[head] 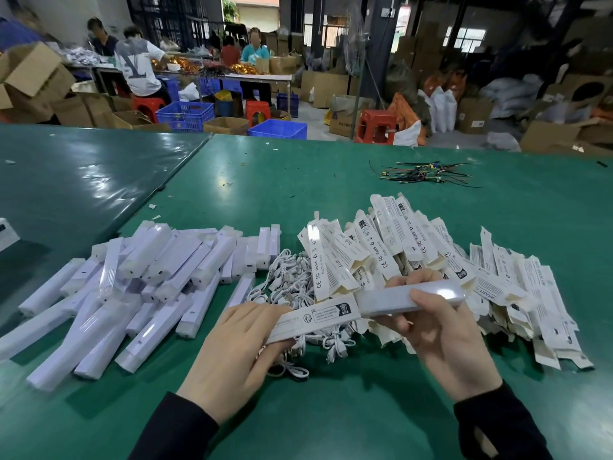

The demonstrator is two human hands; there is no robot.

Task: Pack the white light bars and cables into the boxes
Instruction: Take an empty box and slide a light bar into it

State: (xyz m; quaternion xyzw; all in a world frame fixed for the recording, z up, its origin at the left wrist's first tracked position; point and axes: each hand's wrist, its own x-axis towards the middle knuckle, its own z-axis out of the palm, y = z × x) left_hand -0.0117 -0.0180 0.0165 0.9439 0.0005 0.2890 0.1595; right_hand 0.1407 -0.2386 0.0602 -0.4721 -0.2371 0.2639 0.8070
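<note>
left hand (238, 343) gripping a white box (315, 318) | right hand (444, 333) curled round a light bar (411, 298), one end at the box mouth, held just above the cables (292, 287) | bare green counter (298, 419) along the near edge, piles either side

Light bar (411, 297) half inside box (315, 318), both hand-held.

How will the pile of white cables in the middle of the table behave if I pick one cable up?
The white cables lie in loose tangled loops, so they are probably floppy, and lifting one may drag its neighbours along. They look thin, so likely light. Their coiled ends seem apt to snag on the boxes beside them.
</note>
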